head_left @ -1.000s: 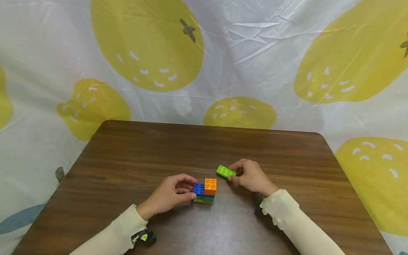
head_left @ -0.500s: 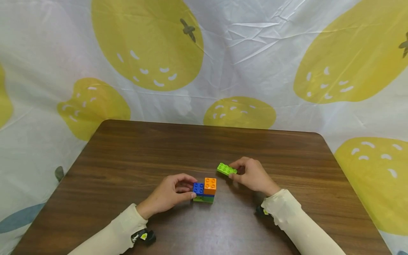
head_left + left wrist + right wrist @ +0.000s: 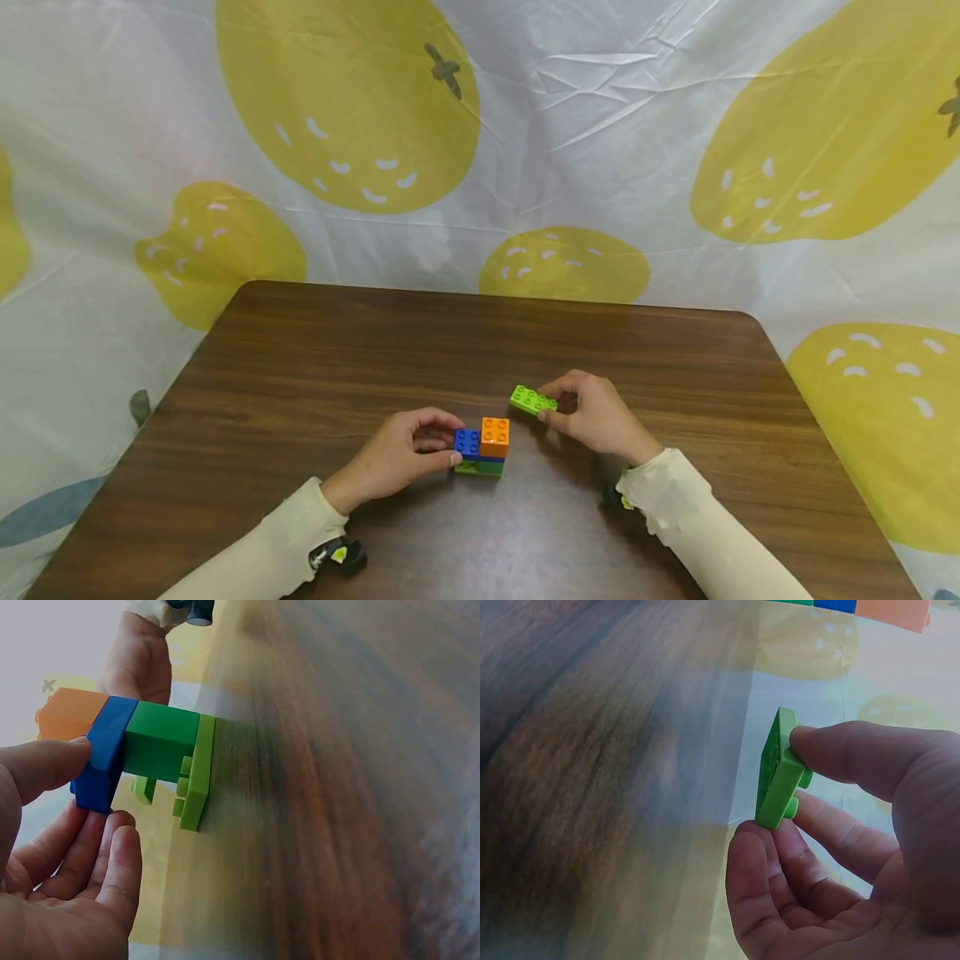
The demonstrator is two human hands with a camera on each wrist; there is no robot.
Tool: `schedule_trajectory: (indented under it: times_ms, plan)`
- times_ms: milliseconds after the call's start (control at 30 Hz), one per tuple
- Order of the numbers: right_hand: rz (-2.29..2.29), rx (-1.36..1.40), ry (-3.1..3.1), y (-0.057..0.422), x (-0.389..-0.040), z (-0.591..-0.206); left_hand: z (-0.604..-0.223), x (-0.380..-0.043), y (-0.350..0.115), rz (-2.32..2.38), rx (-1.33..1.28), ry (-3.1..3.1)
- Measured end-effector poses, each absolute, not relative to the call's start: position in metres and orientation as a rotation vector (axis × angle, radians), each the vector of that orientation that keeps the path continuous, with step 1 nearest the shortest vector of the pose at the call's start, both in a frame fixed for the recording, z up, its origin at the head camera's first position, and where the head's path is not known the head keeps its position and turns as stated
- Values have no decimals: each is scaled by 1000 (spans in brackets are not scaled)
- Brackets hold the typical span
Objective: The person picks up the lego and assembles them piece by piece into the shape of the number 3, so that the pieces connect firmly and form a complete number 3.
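Note:
In the head view a small stack of toy building bricks stands at the table's middle front. A thin lime base lies on the tabletop, carrying a green brick. Above these sits a blue brick, with an orange brick on its right end. My left hand pinches the blue brick's left end between thumb and fingers. Up and to the right of the stack, my right hand pinches a flat lime brick by its right end. This brick is off the table, apart from the stack, and its studs face up.
The brown wooden table has rounded far corners. Behind it hangs a white cloth printed with yellow fruit. A dark wrist camera is strapped below the left sleeve.
The flat lime brick in my right hand rose slightly, then dipped a little. My left hand and the stack have hardly moved.

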State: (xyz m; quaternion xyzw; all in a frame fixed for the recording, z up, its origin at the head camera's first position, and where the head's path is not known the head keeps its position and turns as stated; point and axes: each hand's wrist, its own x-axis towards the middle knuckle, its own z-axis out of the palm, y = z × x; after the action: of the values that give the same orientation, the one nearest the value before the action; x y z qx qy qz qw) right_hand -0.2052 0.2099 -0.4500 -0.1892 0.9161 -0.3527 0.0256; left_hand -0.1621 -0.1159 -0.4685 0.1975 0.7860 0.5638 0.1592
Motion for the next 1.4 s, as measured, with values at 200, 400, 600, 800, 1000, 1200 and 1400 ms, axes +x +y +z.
schedule_trajectory:
  times_ms: [200,400,600,800,1000,1200,1400]
  plan:
    - [-1100,-596,2836,208,-203,-448,-468,-162,-116,1608,552,2245]
    - [-1132,-627,2831,206,-200,-444,-467,-162,-116,1610,557,2238]
    - [-1154,-650,2825,204,-198,-440,-468,-162,-117,1606,555,2240]
    - [-1169,-688,2830,202,-194,-435,-467,-161,-117,1611,564,2240]
    - [-1156,-707,2852,201,-193,-431,-468,-162,-116,1611,563,2242]
    - [-1160,-716,2852,200,-191,-428,-468,-162,-116,1617,566,2235]
    - [-1168,-738,2863,199,-189,-423,-468,-162,-116,1620,567,2236]
